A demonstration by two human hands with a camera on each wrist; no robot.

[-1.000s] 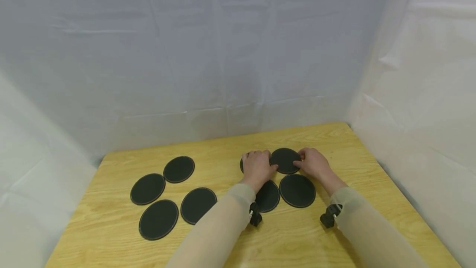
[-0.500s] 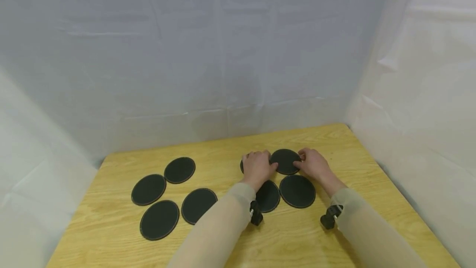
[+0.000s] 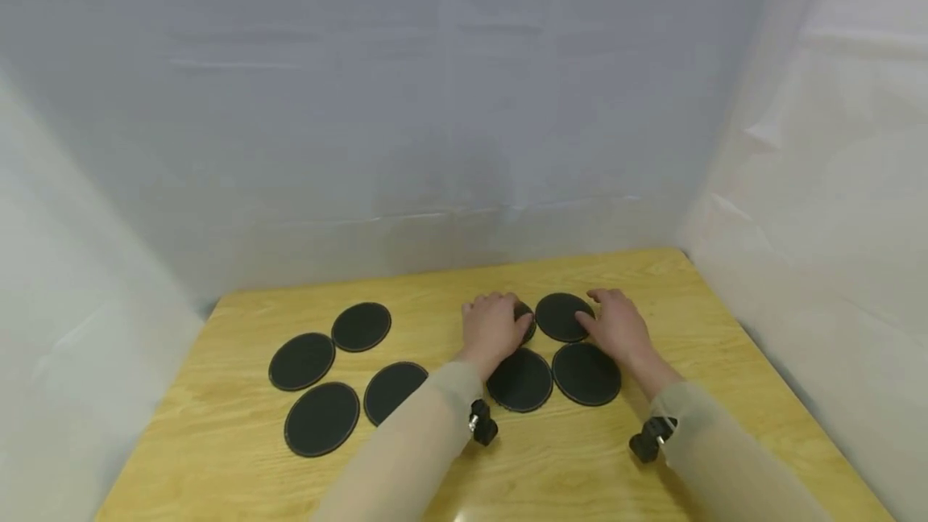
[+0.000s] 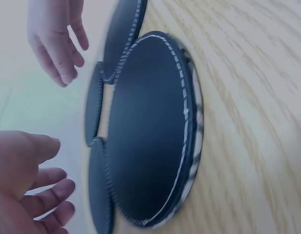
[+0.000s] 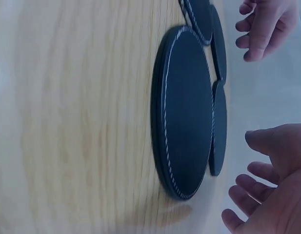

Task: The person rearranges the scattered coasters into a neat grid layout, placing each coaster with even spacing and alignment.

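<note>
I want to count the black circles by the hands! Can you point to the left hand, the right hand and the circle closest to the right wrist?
left hand (image 3: 495, 327), head view, on its back.
right hand (image 3: 616, 327), head view, on its back.
near-right black circle (image 3: 586, 374), head view, at its middle.

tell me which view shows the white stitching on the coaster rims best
The left wrist view: the near coaster fills it, stitches distinct along its rim. The right wrist view shows another coaster with stitching too, slightly blurred. In the head view coasters like the front one show only a thin pale edge.

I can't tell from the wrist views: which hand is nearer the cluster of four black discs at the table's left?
Left. The left hand lies nearer those four discs; the right hand lies farther right.
</note>
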